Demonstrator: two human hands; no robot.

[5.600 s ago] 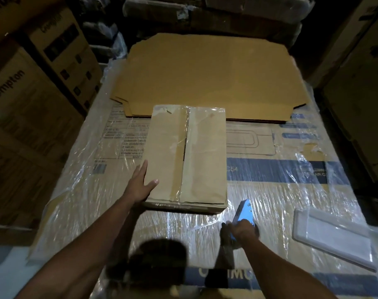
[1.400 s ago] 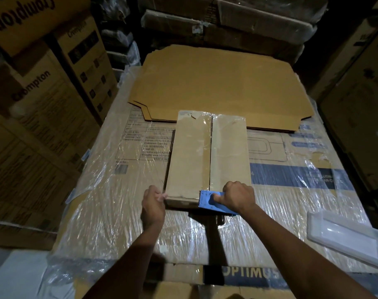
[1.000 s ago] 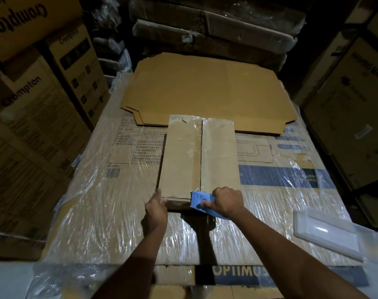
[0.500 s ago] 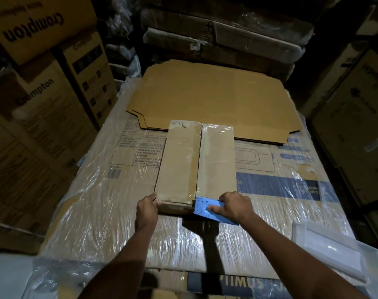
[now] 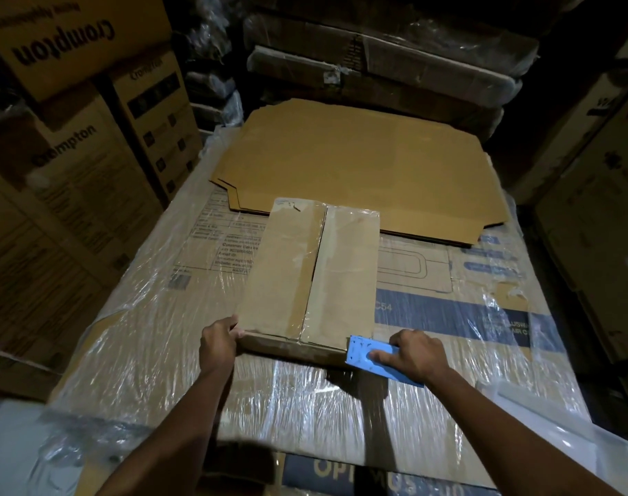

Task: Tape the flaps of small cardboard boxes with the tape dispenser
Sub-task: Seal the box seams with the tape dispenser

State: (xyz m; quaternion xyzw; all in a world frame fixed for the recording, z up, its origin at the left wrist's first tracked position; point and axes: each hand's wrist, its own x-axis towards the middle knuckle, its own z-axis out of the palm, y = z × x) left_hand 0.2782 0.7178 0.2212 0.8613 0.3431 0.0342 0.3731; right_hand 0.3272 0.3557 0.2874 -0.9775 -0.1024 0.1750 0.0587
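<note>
Two hands work at the near end of a small cardboard box point(image 5: 310, 273) that lies flat on a big plastic-wrapped carton point(image 5: 133, 345), the surface here. On the left, the left hand point(image 5: 217, 347) curls its grip around the box's near left corner. On the right, the right hand point(image 5: 418, 356) holds the blue tape dispenser point(image 5: 368, 358) tight against the box's near right corner, one finger pressing on top.
</note>
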